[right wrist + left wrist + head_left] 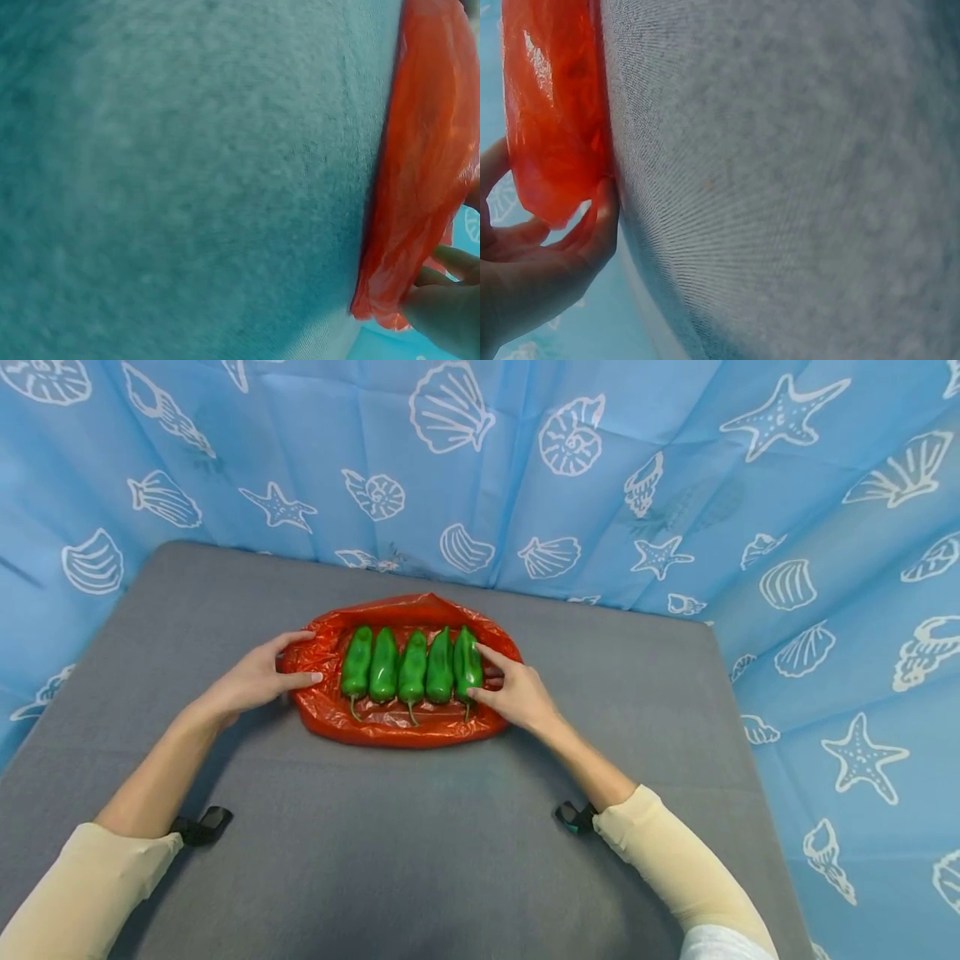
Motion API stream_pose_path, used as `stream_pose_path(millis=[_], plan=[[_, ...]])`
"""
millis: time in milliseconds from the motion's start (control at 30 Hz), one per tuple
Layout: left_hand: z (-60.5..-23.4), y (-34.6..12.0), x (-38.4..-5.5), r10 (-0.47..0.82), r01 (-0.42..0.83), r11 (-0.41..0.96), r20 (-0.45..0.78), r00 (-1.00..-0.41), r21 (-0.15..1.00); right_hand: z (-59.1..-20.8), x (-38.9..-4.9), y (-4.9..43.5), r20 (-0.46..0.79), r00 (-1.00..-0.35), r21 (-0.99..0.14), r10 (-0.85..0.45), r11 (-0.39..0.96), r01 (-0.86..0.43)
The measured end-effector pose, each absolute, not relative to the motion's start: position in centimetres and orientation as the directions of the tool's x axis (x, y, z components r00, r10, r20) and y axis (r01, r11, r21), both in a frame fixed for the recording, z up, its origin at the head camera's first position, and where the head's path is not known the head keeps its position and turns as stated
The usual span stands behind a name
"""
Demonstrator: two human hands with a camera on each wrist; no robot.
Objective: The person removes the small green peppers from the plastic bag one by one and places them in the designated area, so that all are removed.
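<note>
Several green peppers (pixel 412 668) lie side by side in a row, stems toward me, in a red plastic bag (pixel 360 732) whose mouth is spread wide with rolled edges. At the bag's left end my left hand (pixel 258 672) holds the rim, thumb and index finger apart on the plastic. The left wrist view shows this hand (pixel 551 255) curved round the bag's end. My right hand (pixel 521 693) reaches over the right rim and holds the rightmost pepper (pixel 468 664), index finger near its top and thumb near its stem end. In the right wrist view, plastic partly hides the right fingers (pixel 454 262).
The bag rests on a grey cloth-covered table (pixel 420 843), toward its far side. A blue curtain (pixel 495 477) with white shells and starfish hangs behind the table and along its right. Both wrists wear a black strap with a small camera (pixel 576 817).
</note>
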State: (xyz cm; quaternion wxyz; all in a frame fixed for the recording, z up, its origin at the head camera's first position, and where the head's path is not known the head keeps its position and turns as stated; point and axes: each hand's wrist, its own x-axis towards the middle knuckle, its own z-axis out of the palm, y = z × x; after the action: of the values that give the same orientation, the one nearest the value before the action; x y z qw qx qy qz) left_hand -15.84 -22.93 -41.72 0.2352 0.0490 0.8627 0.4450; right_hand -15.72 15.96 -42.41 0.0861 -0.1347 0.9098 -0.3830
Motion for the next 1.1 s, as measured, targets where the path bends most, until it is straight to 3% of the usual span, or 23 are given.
stream_pose_path(millis=[533,1100], plan=[[-41.77,-22.68,-15.91,0.312,-0.122,0.605,-0.376,-0.873,0.787,-43.09,-15.63,15.04,-0.021,-0.920,-0.607,-0.392,0.736,-0.300],[-41.84,-22.71,-15.88,0.334,-0.108,0.602,-0.373,-0.865,0.791,-43.20,-15.55,15.24,-0.038,-0.947,-0.679,-0.319,0.703,-0.210]])
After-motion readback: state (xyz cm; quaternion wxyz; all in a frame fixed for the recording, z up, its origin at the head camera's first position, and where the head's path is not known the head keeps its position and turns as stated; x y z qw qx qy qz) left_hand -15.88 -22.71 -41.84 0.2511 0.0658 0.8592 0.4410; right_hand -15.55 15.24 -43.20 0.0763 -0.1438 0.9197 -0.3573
